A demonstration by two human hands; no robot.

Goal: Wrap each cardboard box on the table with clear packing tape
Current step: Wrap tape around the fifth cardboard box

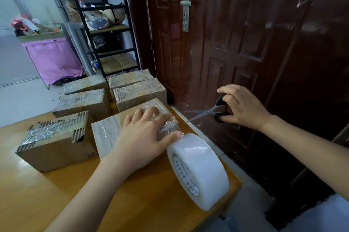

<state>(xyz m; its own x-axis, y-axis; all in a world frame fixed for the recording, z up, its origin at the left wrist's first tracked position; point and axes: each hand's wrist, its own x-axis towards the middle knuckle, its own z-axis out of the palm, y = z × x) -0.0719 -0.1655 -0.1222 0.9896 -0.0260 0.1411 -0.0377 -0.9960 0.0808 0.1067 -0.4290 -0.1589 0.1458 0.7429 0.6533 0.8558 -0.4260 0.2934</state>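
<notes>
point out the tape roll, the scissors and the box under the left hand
tape roll [196,163]: head view, on its outer white band.
scissors [203,113]: head view, on the blades near the pivot.
box [105,129]: head view, on its taped top face.

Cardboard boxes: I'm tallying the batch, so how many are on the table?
6. One under the left hand. One at front left. Two behind it. Two at the back right. More may be hidden behind.

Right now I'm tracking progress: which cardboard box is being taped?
The box under the left hand, at the table's right edge beside the tape roll. It alone has a hand pressed on it; the other five sit untouched behind and left.
</notes>
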